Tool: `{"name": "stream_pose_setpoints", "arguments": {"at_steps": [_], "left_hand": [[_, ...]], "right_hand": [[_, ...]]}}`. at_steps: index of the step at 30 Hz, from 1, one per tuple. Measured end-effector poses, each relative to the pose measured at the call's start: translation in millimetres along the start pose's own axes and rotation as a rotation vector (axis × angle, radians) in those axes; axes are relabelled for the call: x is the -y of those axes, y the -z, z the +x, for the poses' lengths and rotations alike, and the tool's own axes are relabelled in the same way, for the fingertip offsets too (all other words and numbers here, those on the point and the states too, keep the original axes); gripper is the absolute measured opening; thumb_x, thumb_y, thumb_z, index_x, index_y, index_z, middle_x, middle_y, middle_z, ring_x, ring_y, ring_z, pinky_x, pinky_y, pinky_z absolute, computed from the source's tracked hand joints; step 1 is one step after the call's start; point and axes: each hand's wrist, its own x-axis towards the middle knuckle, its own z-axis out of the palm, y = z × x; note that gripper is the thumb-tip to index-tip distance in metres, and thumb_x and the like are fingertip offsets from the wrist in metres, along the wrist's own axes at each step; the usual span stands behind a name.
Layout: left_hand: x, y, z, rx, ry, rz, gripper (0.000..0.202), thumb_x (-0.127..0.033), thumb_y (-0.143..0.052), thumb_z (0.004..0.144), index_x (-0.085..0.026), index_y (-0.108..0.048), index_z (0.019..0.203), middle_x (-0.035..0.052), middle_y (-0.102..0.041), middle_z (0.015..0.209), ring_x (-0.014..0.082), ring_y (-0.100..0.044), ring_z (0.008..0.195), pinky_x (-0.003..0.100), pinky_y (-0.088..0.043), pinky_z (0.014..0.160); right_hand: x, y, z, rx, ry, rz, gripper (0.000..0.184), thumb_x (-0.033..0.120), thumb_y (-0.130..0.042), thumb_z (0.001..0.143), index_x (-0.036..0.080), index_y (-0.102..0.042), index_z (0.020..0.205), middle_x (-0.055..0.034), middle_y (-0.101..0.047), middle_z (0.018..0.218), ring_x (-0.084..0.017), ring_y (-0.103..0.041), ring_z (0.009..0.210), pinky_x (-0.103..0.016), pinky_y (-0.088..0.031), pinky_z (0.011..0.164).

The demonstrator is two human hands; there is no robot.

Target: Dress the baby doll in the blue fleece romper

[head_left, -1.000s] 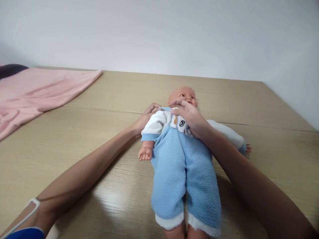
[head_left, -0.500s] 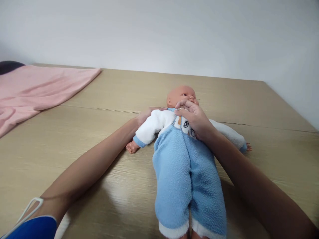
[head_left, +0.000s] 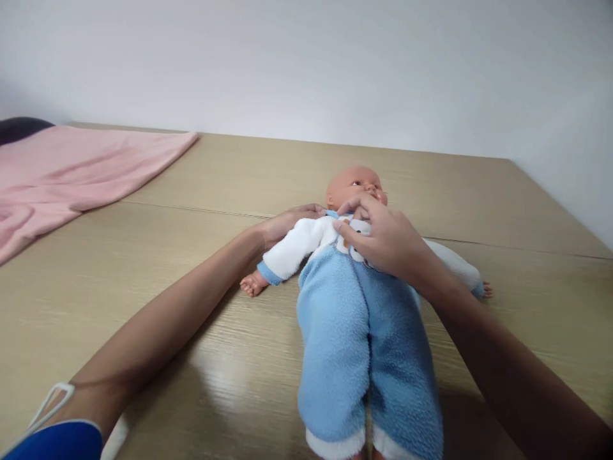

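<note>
A baby doll [head_left: 357, 182] lies on its back on the wooden table [head_left: 158, 281], head away from me. It wears a blue fleece romper [head_left: 364, 345] with white sleeves. My left hand [head_left: 287, 222] lies at the doll's left-side shoulder, fingers pressed on the white sleeve by the collar. My right hand [head_left: 387, 243] rests on the doll's chest, its thumb and fingers pinching the romper's collar under the chin. The doll's bare hand [head_left: 250, 285] sticks out of the sleeve on the left.
A pink blanket [head_left: 62, 169] is spread over the table's far left corner. A dark object [head_left: 22, 126] shows behind it. A white wall runs along the table's far edge and right side.
The doll's left-side arm swung outward and down onto the table. My right hand shifted slightly right on the chest, still at the collar.
</note>
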Motion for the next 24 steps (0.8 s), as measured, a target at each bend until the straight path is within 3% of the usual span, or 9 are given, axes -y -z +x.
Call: {"name": "stream_pose_setpoints", "arguments": {"at_steps": [3, 6, 8, 11, 16, 19, 24], "left_hand": [[-23, 8.9, -6, 0.098, 0.046, 0.156, 0.031, -0.04, -0.095, 0.09, -0.017, -0.079, 0.104, 0.007, -0.077, 0.101, 0.022, -0.07, 0.087, 0.031, -0.059, 0.075], [-43, 18.5, -17, 0.101, 0.045, 0.444, 0.041, -0.055, -0.093, 0.089, -0.02, -0.08, 0.104, 0.0057, -0.075, 0.098, 0.0225, -0.067, 0.085, 0.028, -0.053, 0.068], [-53, 24.2, -23, 0.087, 0.029, 0.597, 0.043, -0.051, -0.1, 0.083, -0.021, -0.081, 0.106, 0.0056, -0.076, 0.096, 0.0226, -0.067, 0.084, 0.026, -0.049, 0.065], [-60, 32.2, -28, 0.157, 0.0, 0.737, 0.046, -0.037, -0.107, 0.072, -0.023, -0.08, 0.107, 0.0023, -0.076, 0.089, 0.0213, -0.065, 0.077, 0.023, -0.045, 0.06], [-63, 40.8, -25, 0.24, 0.009, 0.806, 0.052, -0.033, -0.105, 0.071, -0.023, -0.08, 0.115, 0.0017, -0.077, 0.087, 0.021, -0.065, 0.074, 0.023, -0.046, 0.061], [-62, 39.3, -25, 0.279, -0.035, 0.774, 0.052, -0.033, -0.103, 0.071, -0.025, -0.083, 0.119, 0.0032, -0.082, 0.1, 0.0228, -0.07, 0.086, 0.021, -0.051, 0.069], [-61, 34.8, -28, 0.322, -0.041, 0.834, 0.046, -0.042, -0.096, 0.082, -0.027, -0.087, 0.125, 0.0066, -0.086, 0.123, 0.0286, -0.074, 0.115, 0.023, -0.056, 0.088]], "right_hand": [[1, 6, -2, 0.018, -0.071, -0.212, 0.018, 0.042, -0.076, 0.103, 0.025, -0.074, 0.107, -0.0065, -0.08, 0.093, -0.029, -0.067, 0.081, -0.04, -0.039, 0.079], [-3, 3, -2, 0.012, -0.087, -0.265, 0.023, 0.047, -0.078, 0.103, 0.025, -0.073, 0.106, -0.0106, -0.083, 0.102, -0.034, -0.071, 0.092, -0.04, -0.038, 0.079], [-6, 0, -1, -0.005, -0.053, -0.268, 0.025, 0.049, -0.078, 0.103, 0.025, -0.073, 0.108, -0.012, -0.084, 0.107, -0.035, -0.071, 0.095, -0.04, -0.037, 0.078], [-7, 2, -1, -0.037, -0.063, -0.317, 0.019, 0.043, -0.075, 0.102, 0.025, -0.071, 0.106, -0.0128, -0.083, 0.106, -0.035, -0.07, 0.091, -0.041, -0.036, 0.076], [-1, 16, 1, 0.027, -0.187, -0.389, 0.014, 0.036, -0.077, 0.097, 0.024, -0.072, 0.103, -0.011, -0.081, 0.095, -0.034, -0.068, 0.086, -0.041, -0.037, 0.076], [1, 23, 3, 0.086, -0.182, -0.378, 0.027, 0.049, -0.076, 0.101, 0.023, -0.075, 0.107, -0.0137, -0.084, 0.106, -0.037, -0.072, 0.096, -0.042, -0.04, 0.078], [-12, 50, 0, 0.317, -0.221, -0.27, 0.06, 0.083, -0.066, 0.102, 0.025, -0.082, 0.108, -0.0138, -0.087, 0.119, -0.04, -0.076, 0.105, -0.045, -0.049, 0.082]]}}
